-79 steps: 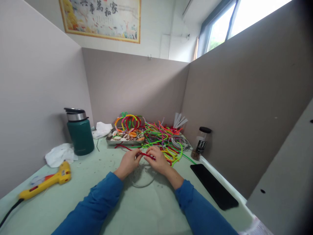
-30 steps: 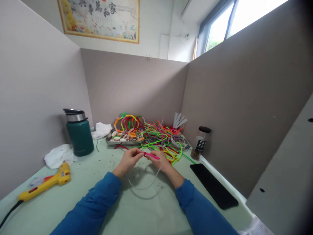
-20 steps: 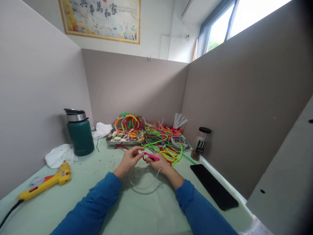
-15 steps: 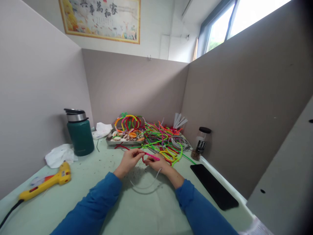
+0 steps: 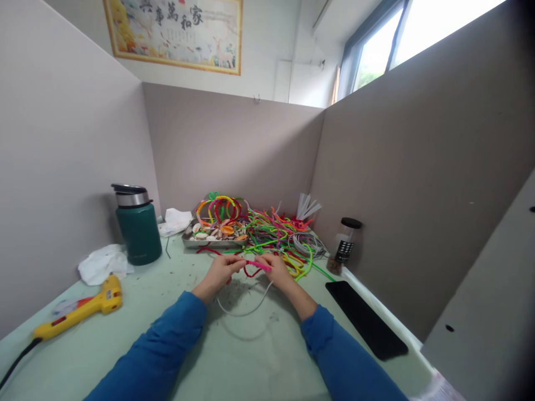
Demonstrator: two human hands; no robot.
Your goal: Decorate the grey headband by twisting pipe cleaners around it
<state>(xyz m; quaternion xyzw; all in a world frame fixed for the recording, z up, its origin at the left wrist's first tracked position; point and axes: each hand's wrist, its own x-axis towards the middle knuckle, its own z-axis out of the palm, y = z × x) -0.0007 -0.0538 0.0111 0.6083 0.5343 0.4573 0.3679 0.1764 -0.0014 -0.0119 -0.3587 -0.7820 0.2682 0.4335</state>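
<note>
My left hand (image 5: 222, 272) and my right hand (image 5: 276, 270) are close together above the table, fingers closed. Between them runs a thin white hoop (image 5: 243, 316), its curve hanging toward me. A fuzzy pink pipe cleaner (image 5: 262, 265) is wound around the hoop's far side, with my right fingers pinching it. A red pipe cleaner (image 5: 251, 274) joins on at the left, where my left fingertips pinch; a loose loop of it dips below. Fingers partly hide the ends of the windings.
Behind my hands stand a metal tray (image 5: 215, 243) of wood slices and colourful hoops, and a tangle of pipe cleaners (image 5: 276, 231). On the left are a green bottle (image 5: 139, 234), a tissue (image 5: 104, 264) and a yellow glue gun (image 5: 79, 314). A jar (image 5: 343, 248) and black slab (image 5: 365, 318) lie right.
My right hand has turned and shifted its fingers up onto the pink winding, which it lay beneath before. The red loop now hangs between the hands, and the white hoop has risen slightly.
</note>
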